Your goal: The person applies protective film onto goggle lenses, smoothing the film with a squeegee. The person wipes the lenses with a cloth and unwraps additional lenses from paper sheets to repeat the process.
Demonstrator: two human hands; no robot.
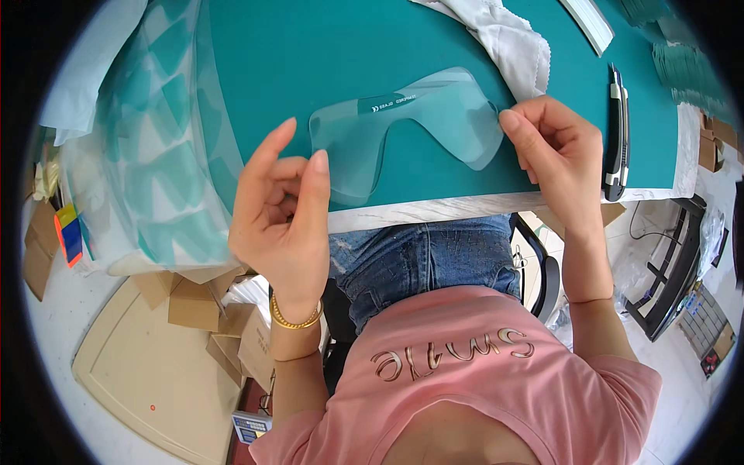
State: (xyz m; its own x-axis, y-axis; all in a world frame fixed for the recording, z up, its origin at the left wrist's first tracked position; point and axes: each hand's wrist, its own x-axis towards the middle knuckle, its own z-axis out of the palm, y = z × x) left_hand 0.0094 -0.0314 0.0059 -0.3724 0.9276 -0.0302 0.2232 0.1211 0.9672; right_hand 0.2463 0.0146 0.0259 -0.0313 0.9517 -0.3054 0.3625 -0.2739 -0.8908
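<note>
A clear, thin goggle-shaped lens with a notch in its lower edge and small dark printing near the top is held over the green table mat. My right hand pinches its right end between thumb and fingers. At the lens's left end is my left hand, its index finger and thumb spread apart and the other fingers curled. The left thumb tip overlaps the lens edge in view; whether it touches cannot be told.
On the green mat lie a white cloth and a black utility knife. A clear plastic sheet with similar lens shapes covers the left side. Cardboard boxes stand below the table at left.
</note>
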